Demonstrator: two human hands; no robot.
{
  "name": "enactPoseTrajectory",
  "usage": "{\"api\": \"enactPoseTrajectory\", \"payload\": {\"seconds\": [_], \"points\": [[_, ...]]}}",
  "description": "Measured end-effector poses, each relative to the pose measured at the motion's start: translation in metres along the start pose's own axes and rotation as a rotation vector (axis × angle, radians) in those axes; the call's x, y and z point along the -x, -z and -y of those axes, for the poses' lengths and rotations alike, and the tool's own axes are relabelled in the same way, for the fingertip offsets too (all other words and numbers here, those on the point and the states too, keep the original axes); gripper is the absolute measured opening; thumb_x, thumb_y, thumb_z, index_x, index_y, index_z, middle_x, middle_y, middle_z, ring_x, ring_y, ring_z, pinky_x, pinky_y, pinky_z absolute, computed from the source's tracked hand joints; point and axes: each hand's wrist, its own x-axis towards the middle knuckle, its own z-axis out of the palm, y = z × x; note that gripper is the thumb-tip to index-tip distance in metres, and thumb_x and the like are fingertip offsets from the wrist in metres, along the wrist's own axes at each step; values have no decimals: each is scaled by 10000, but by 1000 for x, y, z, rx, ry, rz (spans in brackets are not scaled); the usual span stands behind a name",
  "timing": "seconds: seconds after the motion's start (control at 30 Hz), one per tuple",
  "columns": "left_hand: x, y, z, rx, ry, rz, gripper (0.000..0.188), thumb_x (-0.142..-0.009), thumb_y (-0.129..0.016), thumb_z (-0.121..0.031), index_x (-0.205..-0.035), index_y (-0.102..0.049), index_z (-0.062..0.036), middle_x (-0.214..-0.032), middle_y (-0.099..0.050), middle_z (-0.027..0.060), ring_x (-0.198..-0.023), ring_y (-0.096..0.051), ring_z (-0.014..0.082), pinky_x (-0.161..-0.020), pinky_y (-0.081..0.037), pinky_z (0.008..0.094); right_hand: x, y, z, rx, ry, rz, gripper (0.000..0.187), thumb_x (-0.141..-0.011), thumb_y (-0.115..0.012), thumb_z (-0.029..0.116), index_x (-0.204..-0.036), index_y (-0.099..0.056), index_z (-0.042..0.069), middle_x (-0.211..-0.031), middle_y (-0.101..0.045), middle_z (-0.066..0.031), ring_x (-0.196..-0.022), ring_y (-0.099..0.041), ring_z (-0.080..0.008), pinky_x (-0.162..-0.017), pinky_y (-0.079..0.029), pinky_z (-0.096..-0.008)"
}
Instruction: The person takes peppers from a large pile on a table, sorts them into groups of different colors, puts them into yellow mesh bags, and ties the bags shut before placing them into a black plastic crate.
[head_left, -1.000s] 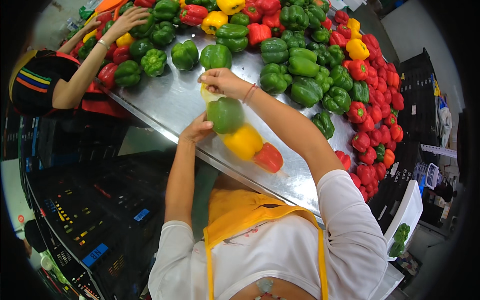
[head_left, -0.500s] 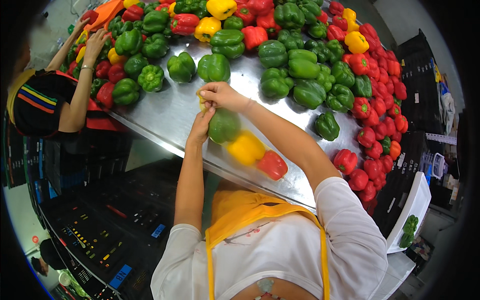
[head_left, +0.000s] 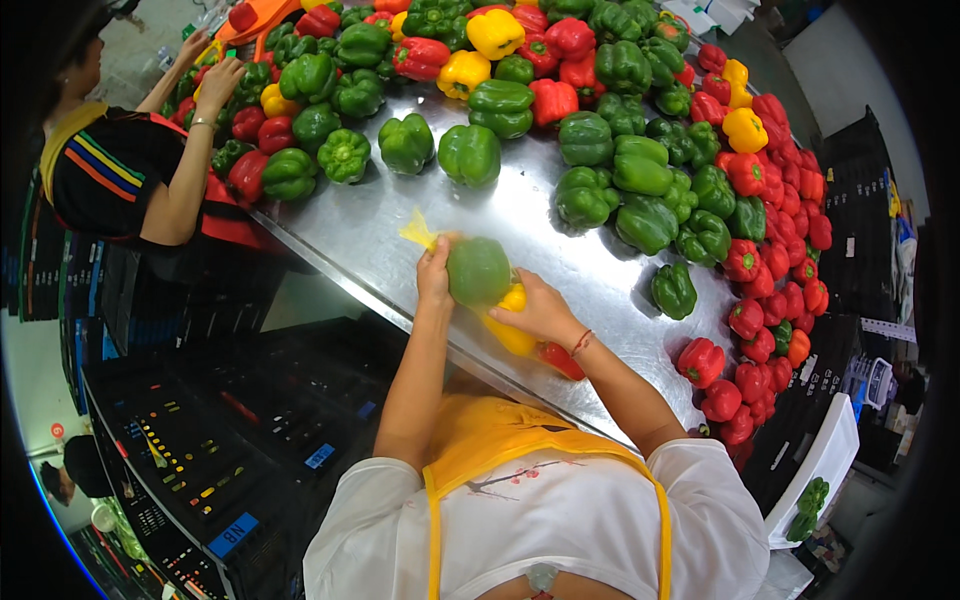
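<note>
Over the table, left fingers pinch netting; right fingers clasp and partly hide a yellow pepper.

White short-sleeved shirt with red blossom print, yellow apron with thin straps, red bracelet, pale pendant at six o'clock.

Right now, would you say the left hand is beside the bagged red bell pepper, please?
No, the left hand is beside the rounded green bell pepper, by the bag's gathered yellow end.

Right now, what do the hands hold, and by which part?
A bag of three bell peppers: left hand at its gathered neck, right hand at its middle.
</note>
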Motion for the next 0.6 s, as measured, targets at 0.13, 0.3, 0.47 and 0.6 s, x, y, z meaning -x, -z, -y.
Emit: {"api": "enactPoseTrajectory", "payload": {"seconds": [0.13, 0.3, 0.47, 0.6], "points": [[5, -1, 4, 40, -7, -69, 240, -890, -492, -212, -971, -558, 4, -896, -598, 106, -797, -588, 194, -726, -496, 304, 0, 10, 12, 8, 7, 59, 760, -631, -679, 459, -1174, -448, -21, -1085, -541, -216, -982, -544, -324, -829, -434, -366], [19, -17, -3, -56, -51, -55, 203, -854, -551, -171, -979, -559, -10, -913, -597, 76, -828, -575, 171, -740, -478, 282, -5, 3, 24, 119, -56, 17, 706, -607, -691, 474, -1111, -501, 18, -975, -596, -178, -887, -580, -321, -753, -464, -364], [13, 8, -31, -166, 176, 360, 510, -780, -630, -136, -1232, -415, -35, -1131, -516, 98, -1043, -492, 203, -904, -395, 321, -3, 2, 13, 94, -29, 0, 625, -622, -683, 439, -1062, -528, 22, -861, -624, -159, -800, -602, -319, -705, -474, -371], [-2, 19, -44, -319, 286, 691, 724, -726, -696, -224, -1320, -323, -46, -1231, -452, 102, -1121, -442, 204, -950, -354, 321, -1, -2, 9, 95, -16, -28, 523, -635, -658, 392, -998, -557, 29, -855, -621, -154, -790, -599, -318, -685, -468, -385]]}}
